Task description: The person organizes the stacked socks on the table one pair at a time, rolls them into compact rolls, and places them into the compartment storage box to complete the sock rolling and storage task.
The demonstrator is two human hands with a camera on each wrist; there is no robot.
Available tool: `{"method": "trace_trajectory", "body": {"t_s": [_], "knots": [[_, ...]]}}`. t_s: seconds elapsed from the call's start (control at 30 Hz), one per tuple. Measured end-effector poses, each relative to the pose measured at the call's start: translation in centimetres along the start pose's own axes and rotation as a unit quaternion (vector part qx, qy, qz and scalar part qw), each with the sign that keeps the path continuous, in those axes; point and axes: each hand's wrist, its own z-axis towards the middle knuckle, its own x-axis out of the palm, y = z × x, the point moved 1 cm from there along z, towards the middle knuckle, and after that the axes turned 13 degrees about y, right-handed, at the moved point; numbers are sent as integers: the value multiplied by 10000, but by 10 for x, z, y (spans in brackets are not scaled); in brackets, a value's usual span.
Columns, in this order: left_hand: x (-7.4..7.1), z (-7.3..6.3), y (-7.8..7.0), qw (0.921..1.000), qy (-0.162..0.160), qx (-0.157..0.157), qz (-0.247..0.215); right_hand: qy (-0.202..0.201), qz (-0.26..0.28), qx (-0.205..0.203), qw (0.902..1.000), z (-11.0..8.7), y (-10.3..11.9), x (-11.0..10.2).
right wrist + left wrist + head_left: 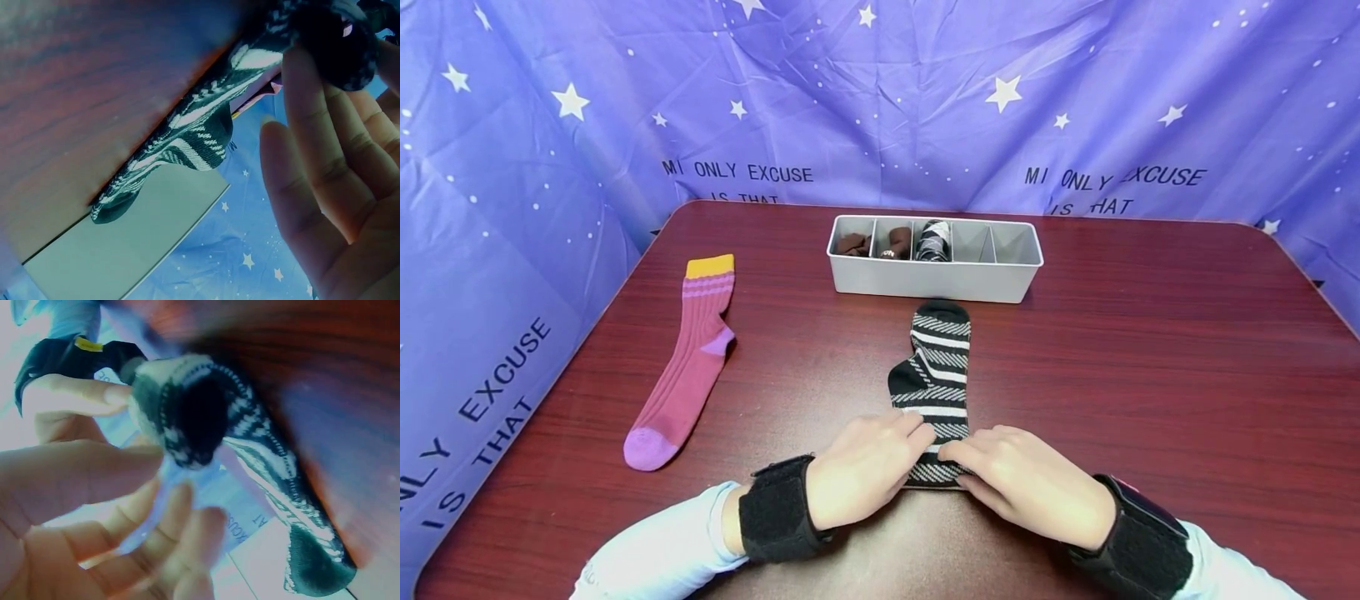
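Note:
A black, grey and white striped sock [938, 358] lies flat, its black end pointing at the grey box and its black heel to the left. My left hand [868, 467] and right hand [1033, 479] grip its near end from either side. That end is rolled over, showing a dark round hollow in the rolled sock [156, 394] in the left wrist view. Thumb and fingers of the left hand [81, 506] are around the roll. In the right wrist view, fingers [312, 119] of the right hand touch the roll; its thumb is not clearly seen.
A grey divided box [928, 279] stands behind the striped sock, with brown rolled items [897, 242] and a black-and-white roll [934, 242] in its left compartments. A pink sock [692, 358] with yellow cuff lies at left. A starry purple cloth [887, 100] hangs behind the table.

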Motion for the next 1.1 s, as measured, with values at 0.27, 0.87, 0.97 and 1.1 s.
{"method": "trace_trajectory", "body": {"t_s": [0.27,0.87,0.97,1.1], "knots": [[-5,-2,-4,9985,98,488,211,-10,-49,144,9999,3,-4,1],[0,0,1,9974,414,328,499,242,-357,360,9984,1,-4,1],[1,1,2,9973,426,521,307,177,-419,342,9984,0,-3,-2],[1,2,4,9960,333,781,-265,297,-402,395,9980,-4,1,-7]]}}
